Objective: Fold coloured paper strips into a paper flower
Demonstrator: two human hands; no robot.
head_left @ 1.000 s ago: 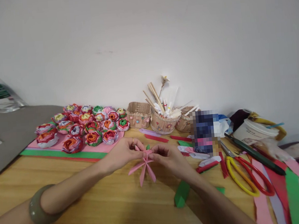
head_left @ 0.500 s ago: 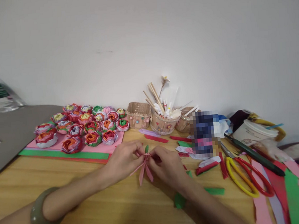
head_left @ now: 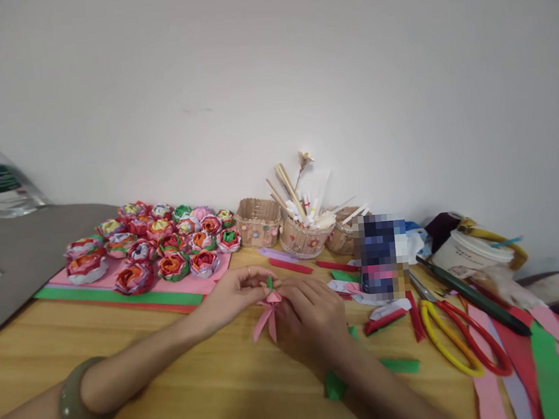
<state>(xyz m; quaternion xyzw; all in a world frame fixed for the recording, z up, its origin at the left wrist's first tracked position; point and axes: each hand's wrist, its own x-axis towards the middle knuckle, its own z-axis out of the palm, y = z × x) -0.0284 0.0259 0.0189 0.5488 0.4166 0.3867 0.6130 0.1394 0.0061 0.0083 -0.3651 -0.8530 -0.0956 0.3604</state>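
Note:
Between my hands is a small folded-paper piece (head_left: pixel 269 318), pink with strips hanging down and a green tip on top. My left hand (head_left: pixel 240 294) is closed in a pinch on its left side, thumb and fingers at the green tip. My right hand (head_left: pixel 312 308) grips it from the right, with its fingers bent over the pink part; their tips are partly hidden. Several folded paper strips lie just right of my right hand, among them a white-and-red one (head_left: pixel 387 317). A green scrap (head_left: pixel 334 385) lies beside my right forearm.
Paper flowers (head_left: pixel 171 266) crowd pink and green sheets (head_left: pixel 120 294) at the left. Three small baskets (head_left: pixel 259 221) stand by the wall, one holding sticks. Scissors (head_left: pixel 460 337), a green-black pen-like tool (head_left: pixel 478 300), a white tub (head_left: pixel 469 255) and paper strips (head_left: pixel 550 368) fill the right. A bottle (head_left: pixel 0 182) stands far left.
The paper piece has turned in my fingers, and its hanging pink strips now point more to the left. My right fingers have closed further over it. The camera view has tilted slightly.

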